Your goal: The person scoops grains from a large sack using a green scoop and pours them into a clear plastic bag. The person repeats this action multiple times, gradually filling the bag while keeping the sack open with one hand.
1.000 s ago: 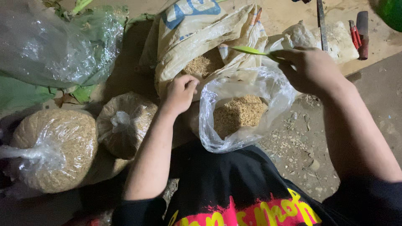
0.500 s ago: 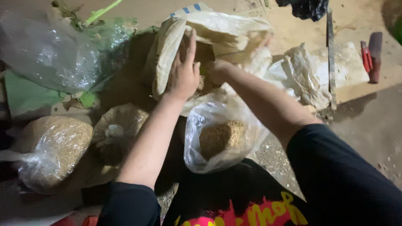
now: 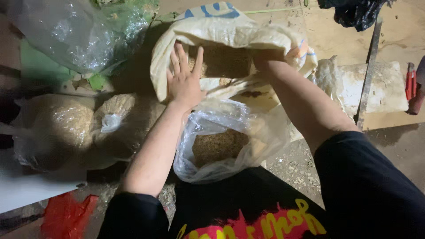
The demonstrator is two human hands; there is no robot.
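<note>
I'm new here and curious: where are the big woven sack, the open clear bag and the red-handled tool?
woven sack (image 3: 221,26), head view, its top fold.
open clear bag (image 3: 212,119), head view, its upper rim.
red-handled tool (image 3: 409,84), head view, its handles.

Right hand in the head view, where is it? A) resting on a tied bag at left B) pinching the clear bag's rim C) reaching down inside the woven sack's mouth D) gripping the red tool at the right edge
C: the right forearm runs into the open woven sack and the right hand is hidden inside it, while the left hand presses the sack's near rim.
</note>
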